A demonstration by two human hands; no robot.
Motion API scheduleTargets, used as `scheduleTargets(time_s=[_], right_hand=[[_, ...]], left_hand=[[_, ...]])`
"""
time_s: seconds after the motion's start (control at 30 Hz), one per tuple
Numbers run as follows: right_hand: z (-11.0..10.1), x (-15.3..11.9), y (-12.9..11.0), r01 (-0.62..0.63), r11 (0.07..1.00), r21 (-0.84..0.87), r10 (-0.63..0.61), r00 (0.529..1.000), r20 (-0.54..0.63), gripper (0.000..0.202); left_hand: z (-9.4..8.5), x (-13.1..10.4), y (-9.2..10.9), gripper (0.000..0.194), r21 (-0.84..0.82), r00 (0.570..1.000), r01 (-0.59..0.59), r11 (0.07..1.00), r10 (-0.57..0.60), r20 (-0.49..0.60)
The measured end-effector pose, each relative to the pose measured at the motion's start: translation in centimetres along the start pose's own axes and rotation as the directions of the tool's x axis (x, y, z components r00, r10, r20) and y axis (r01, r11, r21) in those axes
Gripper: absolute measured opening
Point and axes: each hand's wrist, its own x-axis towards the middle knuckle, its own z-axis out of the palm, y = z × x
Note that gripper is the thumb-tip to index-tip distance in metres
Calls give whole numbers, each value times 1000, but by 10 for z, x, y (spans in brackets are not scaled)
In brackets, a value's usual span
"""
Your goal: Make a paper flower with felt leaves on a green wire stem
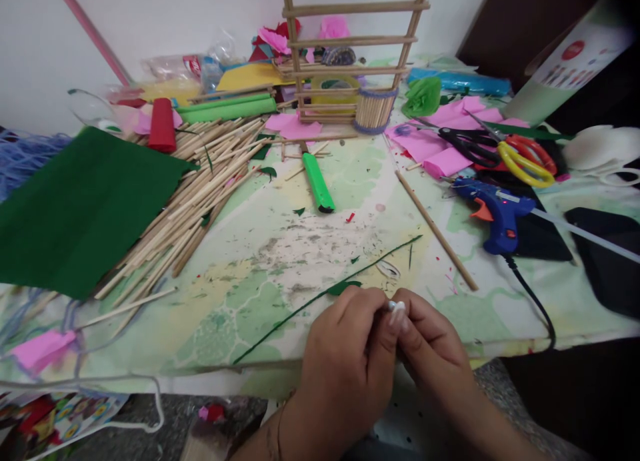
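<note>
The left hand (350,344) and right hand (433,338) pinched a small white thing (398,306) between their fingers, and past them spread a messy green-and-white patterned tablecloth (360,181), with a plain white wall (210,8) farther off.

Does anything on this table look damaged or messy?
Yes. The tablecloth has a worn, dirty-looking patch mid-table, its print broken by pale and dark marks. The dark green craft sheet has a ragged right corner, unlike its straighter edges.

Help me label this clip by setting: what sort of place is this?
Probably a handicraft workspace: the table holds a blue hot-glue gun, wooden sticks and a green utility knife.
</note>
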Motion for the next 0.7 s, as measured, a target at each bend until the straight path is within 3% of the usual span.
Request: scheduleTargets(time_s=[0.13, 0.3, 0.47, 0.5, 0.57, 0.6, 0.7], right_hand=[[3, 0, -3, -12, 1000, 14, 12, 1000, -6, 33], [5, 3, -5, -57, 972, 226, 52, 998, 25, 32], [1, 11, -7, -28, 942, 334, 10, 998, 57, 32], [1, 12, -8, -25, 932, 361, 6, 999, 54, 31], [-1, 13, -10, -39, 909, 414, 17, 998, 57, 29], [-1, 14, -12, -54, 898, 437, 29, 998, 64, 29], [-1, 14, -16, -95, 876, 472, 63, 995, 82, 32]], left_hand=[[2, 1, 0, 19, -43, 998, 57, 997, -57, 8], [6, -3, -5, 20, -162, 984, 171, 972, -177, -18], [-16, -14, -6, 29, -141, 957, 289, 947, -285, 49], [-24, -17, -6, 30, -99, 957, 284, 954, -275, 93], [-39, -24, -5, 33, 10, 945, 175, 984, -171, 279], [-46, -28, -5, 34, 10, 902, 94, 996, -89, 422], [-63, -39, -10, 37, -6, 862, 71, 997, -58, 503]])
